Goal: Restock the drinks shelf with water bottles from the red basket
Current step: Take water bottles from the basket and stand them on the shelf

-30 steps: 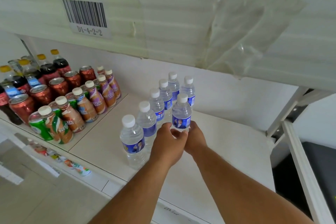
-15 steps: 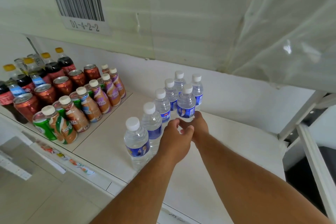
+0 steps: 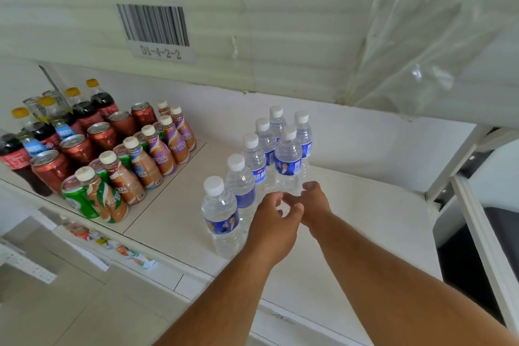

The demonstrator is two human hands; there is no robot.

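Note:
Several clear water bottles with white caps and blue labels stand in two rows on the white shelf [image 3: 365, 222]. The front bottle of the right row [image 3: 288, 160] stands upright. Just in front of its base are both my hands. My left hand [image 3: 276, 222] has loosely curled fingers and holds nothing. My right hand [image 3: 316, 202] sits beside it, thumb near the bottle's base, fingers relaxed; whether it touches the bottle I cannot tell. The nearest bottle of the left row [image 3: 220, 213] stands left of my left wrist. The red basket is out of view.
Coffee bottles [image 3: 143, 163], red and green cans [image 3: 77, 149] and dark cola bottles [image 3: 16, 154] fill the shelf's left part. The upper shelf edge with a barcode label [image 3: 157, 29] hangs low overhead. A white upright post [image 3: 455, 160] bounds the right side.
Both hands pushed the held bottle back behind its row mate, then let go of it and drew back slightly toward me. The bottle now stands on its own.

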